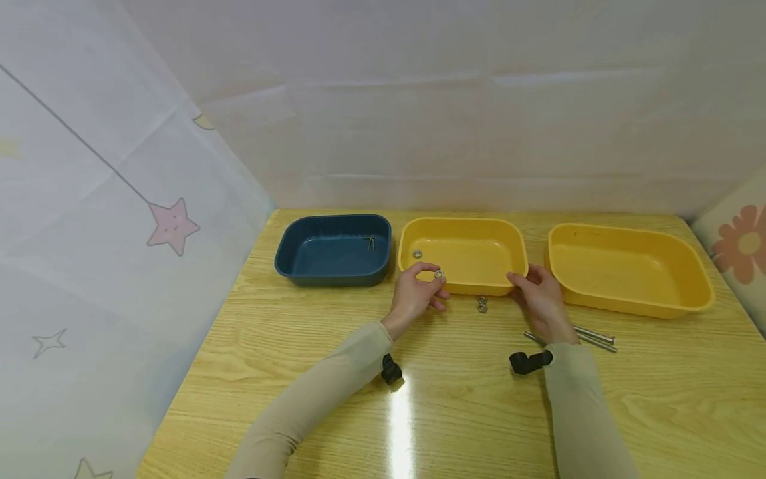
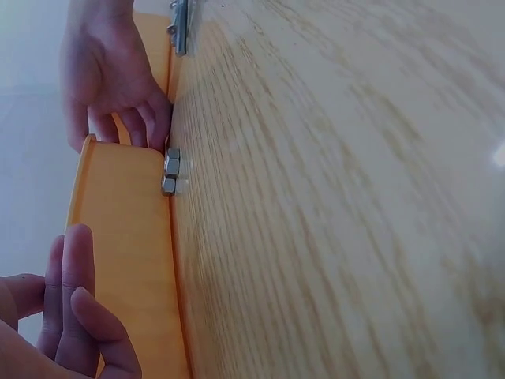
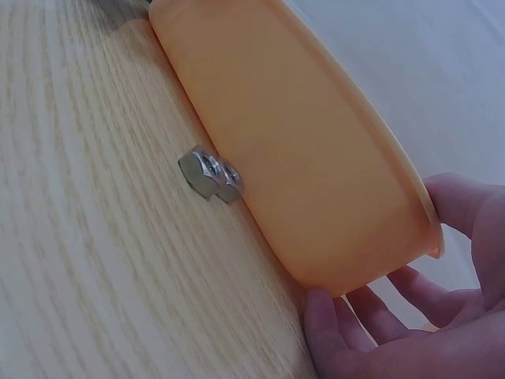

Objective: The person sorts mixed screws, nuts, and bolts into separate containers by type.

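My left hand (image 1: 413, 294) pinches a hex nut (image 1: 439, 274) between thumb and index finger, over the front rim of the middle yellow bin (image 1: 479, 290). The nut is hidden in the left wrist view, where the other fingers (image 2: 79, 268) show beside the bin's front wall. My right hand (image 1: 541, 303) grips this bin's right front corner, thumb over the rim and fingers against the outside, low down. Inside the bin, toward its left, lies another nut (image 1: 417, 253). Two more nuts (image 3: 201, 172) lie on the table against the bin's front wall.
A dark blue bin (image 1: 332, 281) with a few small screws (image 1: 371, 242) stands to the left. A larger yellow bin (image 1: 634, 305) stands to the right. Several long metal bolts (image 1: 595, 334) lie on the wooden table (image 1: 473, 412) near my right wrist. Behind the bins hangs a pale cloth (image 1: 431, 133).
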Action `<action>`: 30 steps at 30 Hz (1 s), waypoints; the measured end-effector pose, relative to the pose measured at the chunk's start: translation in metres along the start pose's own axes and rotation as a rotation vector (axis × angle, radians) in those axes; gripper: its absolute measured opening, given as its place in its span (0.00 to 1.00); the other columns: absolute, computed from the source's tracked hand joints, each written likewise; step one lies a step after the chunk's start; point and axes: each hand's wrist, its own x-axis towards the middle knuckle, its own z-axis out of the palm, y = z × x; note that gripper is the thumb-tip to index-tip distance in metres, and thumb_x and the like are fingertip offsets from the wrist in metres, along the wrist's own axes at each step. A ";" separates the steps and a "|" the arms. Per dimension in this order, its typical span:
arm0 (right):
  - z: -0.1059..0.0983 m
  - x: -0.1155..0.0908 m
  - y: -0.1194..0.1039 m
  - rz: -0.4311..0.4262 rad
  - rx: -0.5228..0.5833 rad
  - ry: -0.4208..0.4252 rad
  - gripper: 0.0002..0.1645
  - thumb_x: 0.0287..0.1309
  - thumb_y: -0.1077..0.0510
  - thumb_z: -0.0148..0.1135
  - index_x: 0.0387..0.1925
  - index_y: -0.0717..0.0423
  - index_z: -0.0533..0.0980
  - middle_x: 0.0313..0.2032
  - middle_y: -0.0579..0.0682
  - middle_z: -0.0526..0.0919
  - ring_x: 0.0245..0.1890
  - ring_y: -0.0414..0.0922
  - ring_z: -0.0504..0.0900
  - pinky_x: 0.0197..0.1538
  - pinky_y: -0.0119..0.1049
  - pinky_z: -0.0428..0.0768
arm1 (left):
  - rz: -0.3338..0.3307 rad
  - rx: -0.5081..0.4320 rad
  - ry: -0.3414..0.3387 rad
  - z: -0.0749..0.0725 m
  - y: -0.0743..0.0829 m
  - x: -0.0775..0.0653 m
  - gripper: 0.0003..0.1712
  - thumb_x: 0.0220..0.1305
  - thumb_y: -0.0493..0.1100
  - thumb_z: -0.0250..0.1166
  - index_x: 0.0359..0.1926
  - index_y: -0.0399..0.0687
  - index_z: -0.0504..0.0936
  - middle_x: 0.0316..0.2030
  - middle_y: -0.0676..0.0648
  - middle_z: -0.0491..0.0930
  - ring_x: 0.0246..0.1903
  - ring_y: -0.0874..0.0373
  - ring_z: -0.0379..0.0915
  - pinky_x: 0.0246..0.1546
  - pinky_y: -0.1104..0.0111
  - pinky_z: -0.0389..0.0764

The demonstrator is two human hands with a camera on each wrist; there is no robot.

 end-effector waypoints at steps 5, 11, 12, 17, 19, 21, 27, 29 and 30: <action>0.000 0.000 0.000 -0.006 0.009 -0.011 0.42 0.65 0.53 0.59 0.73 0.59 0.52 0.64 0.54 0.62 0.52 0.40 0.73 0.57 0.31 0.76 | 0.013 -0.017 -0.002 0.000 0.000 -0.002 0.25 0.65 0.41 0.64 0.62 0.43 0.71 0.28 0.35 0.86 0.14 0.56 0.79 0.31 0.52 0.84; -0.001 -0.001 0.000 -0.011 0.004 -0.014 0.43 0.65 0.52 0.59 0.73 0.59 0.51 0.60 0.50 0.65 0.52 0.41 0.73 0.54 0.29 0.77 | 0.006 -0.040 -0.002 0.000 0.001 -0.002 0.26 0.65 0.40 0.64 0.63 0.43 0.71 0.26 0.37 0.86 0.14 0.55 0.79 0.32 0.52 0.84; -0.001 -0.001 -0.001 -0.009 0.001 -0.013 0.43 0.65 0.52 0.59 0.73 0.59 0.51 0.59 0.49 0.65 0.52 0.41 0.73 0.54 0.29 0.77 | 0.005 -0.040 -0.002 0.000 0.001 -0.002 0.26 0.65 0.40 0.64 0.63 0.43 0.70 0.26 0.37 0.86 0.14 0.55 0.80 0.32 0.52 0.84; -0.001 -0.001 -0.001 -0.005 -0.002 -0.010 0.43 0.65 0.51 0.59 0.73 0.59 0.52 0.60 0.50 0.65 0.49 0.37 0.74 0.55 0.29 0.77 | 0.004 -0.045 -0.005 0.000 0.001 -0.002 0.27 0.65 0.40 0.64 0.63 0.44 0.70 0.27 0.36 0.86 0.14 0.55 0.79 0.31 0.53 0.85; -0.001 0.000 -0.001 -0.008 -0.003 -0.011 0.42 0.65 0.51 0.59 0.73 0.59 0.52 0.61 0.51 0.64 0.47 0.36 0.74 0.55 0.29 0.77 | 0.006 -0.047 -0.007 0.000 0.001 -0.002 0.27 0.65 0.40 0.64 0.63 0.44 0.70 0.27 0.35 0.86 0.14 0.55 0.79 0.31 0.53 0.85; -0.001 0.000 -0.001 -0.011 -0.003 -0.010 0.42 0.65 0.51 0.59 0.73 0.59 0.52 0.62 0.52 0.64 0.46 0.35 0.75 0.55 0.29 0.78 | 0.007 -0.047 -0.008 0.000 0.000 -0.001 0.27 0.65 0.41 0.64 0.63 0.45 0.70 0.28 0.35 0.86 0.14 0.55 0.79 0.31 0.53 0.85; -0.001 0.000 0.000 -0.015 0.004 -0.009 0.43 0.64 0.51 0.60 0.73 0.60 0.52 0.57 0.48 0.67 0.45 0.34 0.75 0.52 0.27 0.78 | 0.003 -0.049 -0.008 -0.001 0.000 -0.001 0.27 0.65 0.40 0.64 0.63 0.44 0.70 0.28 0.34 0.85 0.15 0.54 0.80 0.32 0.53 0.85; -0.001 0.001 0.001 -0.016 0.004 -0.004 0.43 0.64 0.51 0.60 0.72 0.60 0.52 0.58 0.48 0.66 0.44 0.34 0.75 0.52 0.27 0.79 | 0.002 -0.053 -0.008 0.000 0.000 -0.001 0.27 0.65 0.40 0.64 0.63 0.43 0.70 0.29 0.34 0.85 0.14 0.55 0.79 0.31 0.54 0.85; -0.001 0.001 0.001 -0.017 0.003 -0.002 0.43 0.64 0.51 0.60 0.72 0.60 0.52 0.58 0.49 0.66 0.44 0.33 0.75 0.52 0.27 0.79 | 0.001 -0.054 -0.007 0.000 0.000 -0.001 0.27 0.65 0.40 0.64 0.63 0.43 0.70 0.29 0.34 0.85 0.14 0.55 0.79 0.30 0.55 0.85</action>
